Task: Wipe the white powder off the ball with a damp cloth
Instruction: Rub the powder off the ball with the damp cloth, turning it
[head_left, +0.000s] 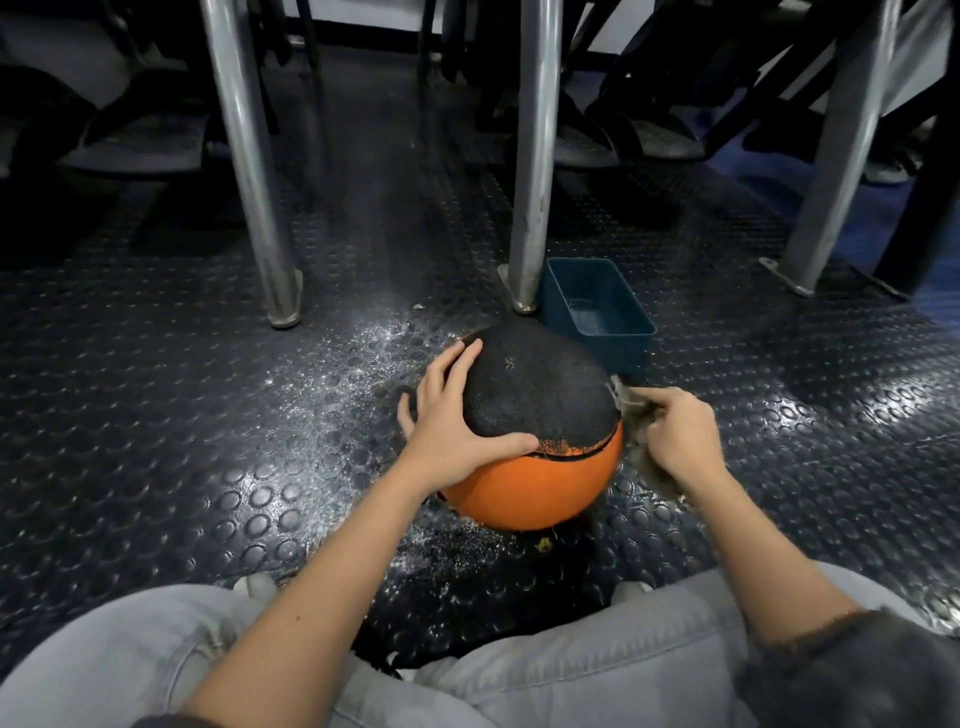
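Left hand (457, 415) splayed flat atop the ball (535, 389), right hand (675, 436) grip clenched on the cloth (631, 410) at its right side, so best press firmly, turning it.

No legible writing anywhere in view.

The ball (540, 395) shows only pebbled black and plain orange panels with a dark seam (a small mark near its top is too small to tell). The blue tub (623, 348) beside it and the studded floor (208, 415) carry no readable label, brand or number.
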